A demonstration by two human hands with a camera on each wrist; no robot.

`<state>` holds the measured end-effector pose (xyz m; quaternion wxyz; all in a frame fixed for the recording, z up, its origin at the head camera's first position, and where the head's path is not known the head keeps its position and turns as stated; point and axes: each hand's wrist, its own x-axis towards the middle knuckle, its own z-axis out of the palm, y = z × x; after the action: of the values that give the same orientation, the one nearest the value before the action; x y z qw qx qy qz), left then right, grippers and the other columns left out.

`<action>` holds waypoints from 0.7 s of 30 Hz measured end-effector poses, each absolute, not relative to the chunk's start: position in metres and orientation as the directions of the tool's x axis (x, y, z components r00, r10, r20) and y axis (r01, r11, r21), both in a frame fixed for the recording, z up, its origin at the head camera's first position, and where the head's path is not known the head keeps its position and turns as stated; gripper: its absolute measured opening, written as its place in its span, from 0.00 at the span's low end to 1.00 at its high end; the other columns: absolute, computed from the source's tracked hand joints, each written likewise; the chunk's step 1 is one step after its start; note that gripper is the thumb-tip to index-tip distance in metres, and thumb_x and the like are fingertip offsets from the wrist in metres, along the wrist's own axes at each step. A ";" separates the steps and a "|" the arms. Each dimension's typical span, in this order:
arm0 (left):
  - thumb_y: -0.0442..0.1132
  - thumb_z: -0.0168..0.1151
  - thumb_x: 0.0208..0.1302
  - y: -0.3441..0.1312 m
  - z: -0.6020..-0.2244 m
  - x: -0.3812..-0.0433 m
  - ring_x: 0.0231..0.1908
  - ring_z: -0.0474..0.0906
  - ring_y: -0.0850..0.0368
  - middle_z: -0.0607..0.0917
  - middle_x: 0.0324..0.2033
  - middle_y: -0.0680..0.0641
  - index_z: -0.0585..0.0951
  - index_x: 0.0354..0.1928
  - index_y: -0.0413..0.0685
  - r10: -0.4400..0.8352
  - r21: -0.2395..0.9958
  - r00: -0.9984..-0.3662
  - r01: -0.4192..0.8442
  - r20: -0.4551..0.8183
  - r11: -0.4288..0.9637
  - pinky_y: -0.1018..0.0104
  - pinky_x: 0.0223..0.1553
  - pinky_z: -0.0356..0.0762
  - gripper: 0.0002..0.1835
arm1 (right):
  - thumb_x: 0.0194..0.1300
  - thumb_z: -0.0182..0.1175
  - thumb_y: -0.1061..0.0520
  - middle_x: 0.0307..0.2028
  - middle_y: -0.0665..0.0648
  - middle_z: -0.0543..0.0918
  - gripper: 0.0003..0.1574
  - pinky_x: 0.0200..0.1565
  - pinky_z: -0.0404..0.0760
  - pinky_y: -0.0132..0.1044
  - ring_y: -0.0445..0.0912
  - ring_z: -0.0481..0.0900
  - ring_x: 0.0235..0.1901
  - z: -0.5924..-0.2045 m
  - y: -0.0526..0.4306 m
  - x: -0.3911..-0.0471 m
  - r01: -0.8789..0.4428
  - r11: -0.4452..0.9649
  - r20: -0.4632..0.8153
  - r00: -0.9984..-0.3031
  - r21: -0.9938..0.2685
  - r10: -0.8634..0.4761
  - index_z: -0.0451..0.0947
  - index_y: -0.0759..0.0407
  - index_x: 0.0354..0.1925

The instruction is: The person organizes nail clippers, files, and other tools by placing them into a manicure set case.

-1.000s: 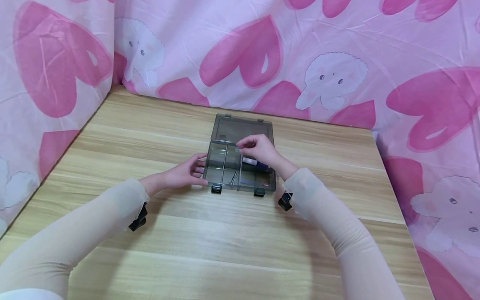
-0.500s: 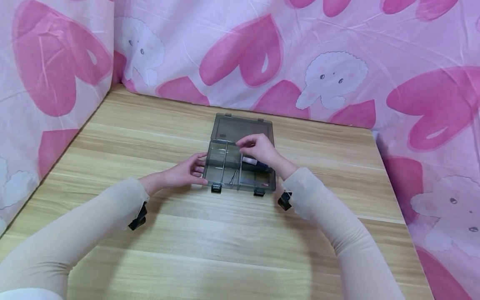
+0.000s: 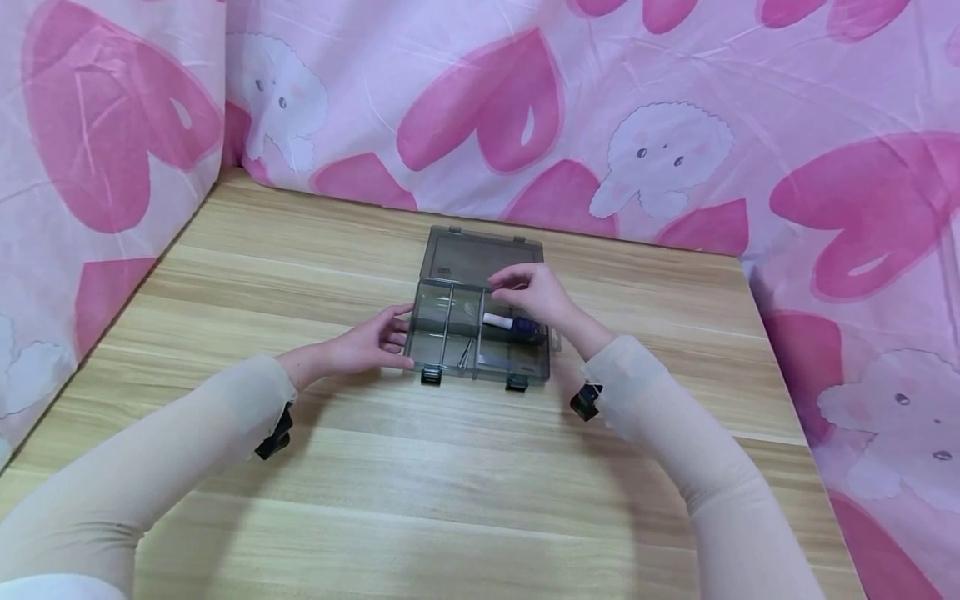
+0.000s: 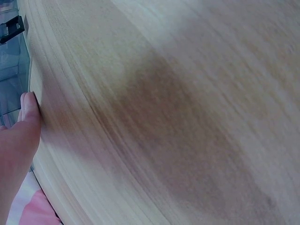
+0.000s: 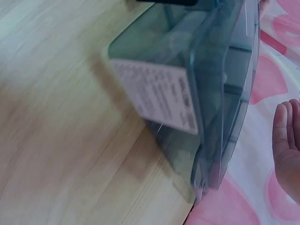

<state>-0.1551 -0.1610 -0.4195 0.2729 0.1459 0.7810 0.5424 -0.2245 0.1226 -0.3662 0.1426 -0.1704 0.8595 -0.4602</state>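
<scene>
A see-through grey compartment box (image 3: 431, 367) lies on the table with its lid (image 3: 487, 257) folded back. My left hand (image 3: 366, 343) rests its fingers and thumb on the box's left side; in the left wrist view the thumb (image 4: 29, 110) lies along that wall. My right hand (image 3: 534, 292) is raised over the back right of the box, and no object shows between its fingers. Below it, a small dark blue tube with a white cap (image 3: 498, 321) lies in the right part. Thin metal pieces (image 3: 466, 353) lean in the front middle compartment.
Two black latches (image 3: 431, 377) stick out from the box's front edge. A white printed label (image 5: 157, 93) covers part of its side wall. Pink patterned cloth (image 3: 480, 100) hangs behind the wooden table (image 3: 420, 500) and along both sides.
My right hand has moved right and slightly up from over the middle divider, uncovering more of the blue tube. My left hand and the box have stayed in place.
</scene>
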 end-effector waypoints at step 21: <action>0.33 0.65 0.56 -0.161 -0.419 -0.155 0.61 0.64 0.33 0.60 0.64 0.28 0.41 0.72 0.40 0.522 0.926 -0.812 -0.057 -0.260 0.373 0.45 0.66 0.63 0.51 | 0.61 0.62 0.58 0.47 0.66 0.81 0.19 0.37 0.80 0.24 0.32 0.77 0.32 -0.367 0.195 -0.199 -0.082 0.549 -0.107 -0.947 -0.832 -0.304 0.79 0.69 0.47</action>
<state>-0.1551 -0.1612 -0.4194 0.2678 0.1484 0.7840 0.5400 -0.1991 0.1952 -0.3666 0.1198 -0.1108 0.8717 -0.4620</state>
